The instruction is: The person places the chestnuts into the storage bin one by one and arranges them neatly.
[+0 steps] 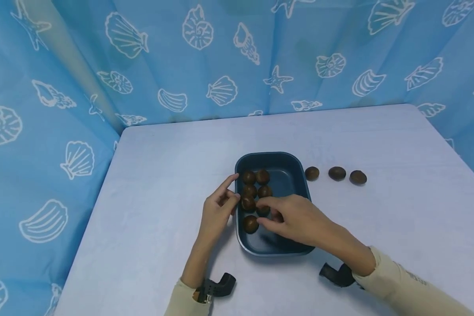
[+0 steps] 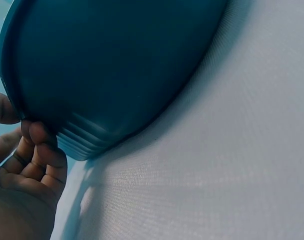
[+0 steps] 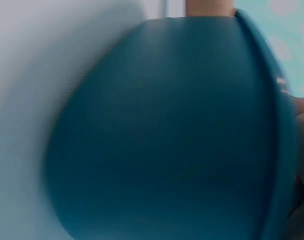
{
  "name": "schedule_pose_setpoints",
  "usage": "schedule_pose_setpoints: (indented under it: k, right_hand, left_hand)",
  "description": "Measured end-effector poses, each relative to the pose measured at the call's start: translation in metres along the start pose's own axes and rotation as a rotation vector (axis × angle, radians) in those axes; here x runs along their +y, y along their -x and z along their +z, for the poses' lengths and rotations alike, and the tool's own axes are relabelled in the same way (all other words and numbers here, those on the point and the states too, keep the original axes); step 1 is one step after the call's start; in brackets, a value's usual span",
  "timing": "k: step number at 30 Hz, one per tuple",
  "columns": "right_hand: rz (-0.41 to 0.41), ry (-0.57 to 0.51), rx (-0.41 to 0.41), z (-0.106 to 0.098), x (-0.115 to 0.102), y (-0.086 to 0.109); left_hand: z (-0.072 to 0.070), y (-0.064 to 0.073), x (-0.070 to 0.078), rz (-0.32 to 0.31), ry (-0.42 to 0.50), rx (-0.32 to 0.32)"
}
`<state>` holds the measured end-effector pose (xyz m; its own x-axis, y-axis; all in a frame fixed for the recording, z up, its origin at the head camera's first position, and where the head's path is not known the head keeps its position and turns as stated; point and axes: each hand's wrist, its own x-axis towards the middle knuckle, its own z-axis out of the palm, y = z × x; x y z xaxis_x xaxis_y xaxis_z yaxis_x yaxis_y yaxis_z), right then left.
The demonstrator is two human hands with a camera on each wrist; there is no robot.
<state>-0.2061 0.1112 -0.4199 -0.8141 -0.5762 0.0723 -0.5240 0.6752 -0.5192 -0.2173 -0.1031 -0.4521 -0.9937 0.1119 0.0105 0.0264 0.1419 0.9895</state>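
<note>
Where a white cloth-covered surface [image 1: 162, 188] carries everything, a dark-blue, round-cornered rectangular tray [image 1: 285, 177] could tilt if the left hand [image 1: 216, 213], pinching its left rim, pulled. The right hand [image 1: 296, 217] curves over glossy, round brown balls [image 1: 250, 224] inside; whether it grips one, I cannot tell. A nudge might scatter their rows; three brown oval balls [image 1: 337, 173] outside, right, could roll if bumped.

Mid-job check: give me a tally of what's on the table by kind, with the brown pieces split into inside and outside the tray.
Brown pieces inside: 7 visible
Brown pieces outside: 3
Blue tray: 1
Total: 11

The right hand covers part of the tray, so more could be hidden.
</note>
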Motion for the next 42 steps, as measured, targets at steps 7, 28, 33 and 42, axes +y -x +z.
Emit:
schedule_pose_setpoints:
  k: [7,28,33,42]
  right_hand:
    - [-0.016,-0.196,0.233,-0.008,0.011,0.025]
    - [0.139,-0.31,0.594,-0.015,0.068,0.047]
    - [0.227,-0.28,0.61,-0.02,0.082,0.057]
    - [0.264,-0.16,0.639,-0.02,0.106,0.072]
  left_hand:
    - [0.005,-0.005,-0.03,-0.004,-0.003,0.006]
    - [-0.002,-0.007,-0.018,-0.002,-0.02,0.027]
    - [0.001,-0.006,-0.02,0.005,-0.027,0.025]
    - [0.008,-0.007,-0.026,-0.008,-0.025,0.02]
